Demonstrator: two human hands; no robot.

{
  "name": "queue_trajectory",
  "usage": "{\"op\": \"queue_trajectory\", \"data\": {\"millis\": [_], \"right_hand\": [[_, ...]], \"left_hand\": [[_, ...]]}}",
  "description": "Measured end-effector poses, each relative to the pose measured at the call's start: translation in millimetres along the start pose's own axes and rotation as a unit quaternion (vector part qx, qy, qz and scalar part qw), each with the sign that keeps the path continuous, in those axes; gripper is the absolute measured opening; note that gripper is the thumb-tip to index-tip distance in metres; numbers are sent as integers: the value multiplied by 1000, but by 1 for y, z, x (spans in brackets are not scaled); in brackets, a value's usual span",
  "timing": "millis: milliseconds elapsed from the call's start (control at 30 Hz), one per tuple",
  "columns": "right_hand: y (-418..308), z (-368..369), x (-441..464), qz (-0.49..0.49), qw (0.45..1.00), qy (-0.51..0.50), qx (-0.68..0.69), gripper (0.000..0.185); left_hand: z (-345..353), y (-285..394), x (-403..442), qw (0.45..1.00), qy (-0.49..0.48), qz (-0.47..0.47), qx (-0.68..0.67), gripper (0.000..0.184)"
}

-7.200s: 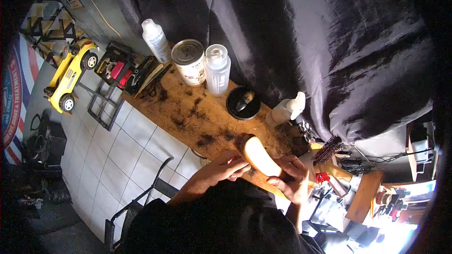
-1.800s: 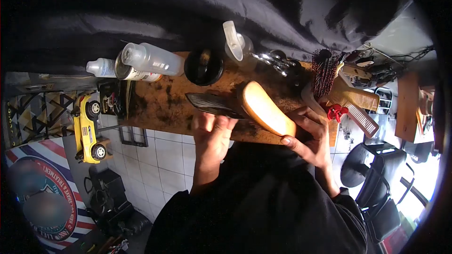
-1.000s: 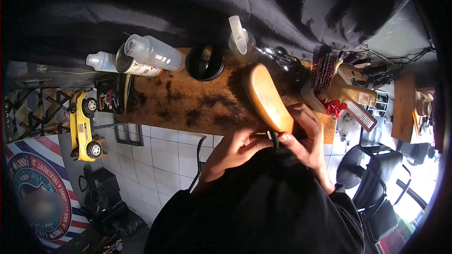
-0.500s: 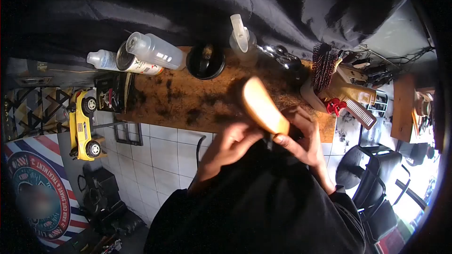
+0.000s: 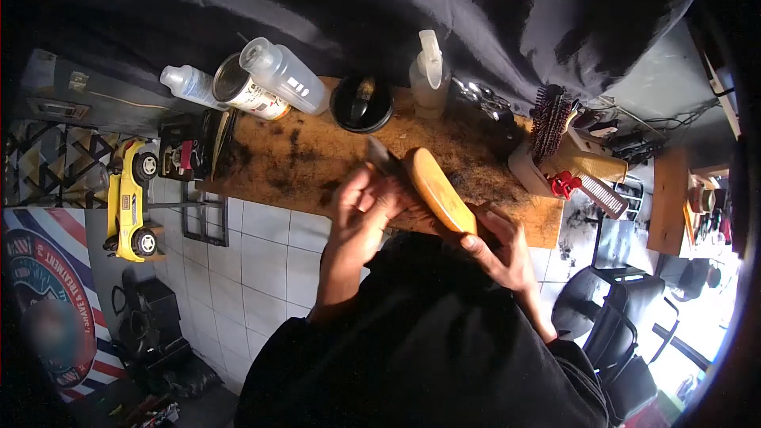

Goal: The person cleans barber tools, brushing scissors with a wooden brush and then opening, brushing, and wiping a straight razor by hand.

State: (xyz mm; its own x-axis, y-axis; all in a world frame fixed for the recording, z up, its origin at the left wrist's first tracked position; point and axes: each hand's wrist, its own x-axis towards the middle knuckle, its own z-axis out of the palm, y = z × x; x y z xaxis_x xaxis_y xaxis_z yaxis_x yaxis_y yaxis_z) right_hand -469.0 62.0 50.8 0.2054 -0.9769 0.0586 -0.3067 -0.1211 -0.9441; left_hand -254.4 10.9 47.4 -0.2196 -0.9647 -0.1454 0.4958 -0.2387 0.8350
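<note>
A curved wooden-backed brush (image 5: 442, 190) is gripped at its lower right end by my right hand (image 5: 499, 247), its bristle side turned to the left. My left hand (image 5: 363, 210) pinches a thin dark piece (image 5: 383, 157), which looks like a comb, beside the brush's bristles. Both hands are above the near edge of the wooden table (image 5: 269, 182), which is strewn with dark hair clippings. Behind them stands a black bowl (image 5: 361, 105) with a dark-handled brush in it.
At the back left are a clear bottle (image 5: 285, 75), a can (image 5: 252, 89) and a smaller bottle (image 5: 190, 85). A spray bottle (image 5: 430, 79) stands behind my hands. On the right, a holder (image 5: 527, 173) carries a round brush (image 5: 548, 123) and a pale comb (image 5: 602, 196).
My left hand has moved up and left from the brush's lower end, and the dark piece now shows above its fingers. My right hand still grips the brush. The view has shifted slightly.
</note>
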Motion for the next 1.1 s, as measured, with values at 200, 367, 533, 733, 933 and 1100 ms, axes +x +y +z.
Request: {"op": "queue_trajectory", "data": {"millis": [200, 367, 533, 733, 933, 1100], "right_hand": [[-10, 8, 15, -5, 998, 59, -11, 40], [-9, 8, 18, -22, 998, 48, -22, 40], [-1, 7, 9, 13, 1000, 11, -10, 39], [2, 9, 6, -22, 999, 38, 10, 37], [-3, -6, 2, 14, 996, 86, -14, 38], [-5, -3, -12, 38, 996, 75, -20, 50]], "left_hand": [[7, -23, -17, 991, -43, -128, 27, 20], [1, -24, -22, 988, 2, -153, -14, 22], [-5, -8, -17, 992, 98, -29, -75, 24], [9, -14, -28, 975, -6, -147, 164, 20], [20, -35, -23, 977, -76, -142, 140, 22], [22, -8, -13, 998, 9, -63, -6, 33]]}}
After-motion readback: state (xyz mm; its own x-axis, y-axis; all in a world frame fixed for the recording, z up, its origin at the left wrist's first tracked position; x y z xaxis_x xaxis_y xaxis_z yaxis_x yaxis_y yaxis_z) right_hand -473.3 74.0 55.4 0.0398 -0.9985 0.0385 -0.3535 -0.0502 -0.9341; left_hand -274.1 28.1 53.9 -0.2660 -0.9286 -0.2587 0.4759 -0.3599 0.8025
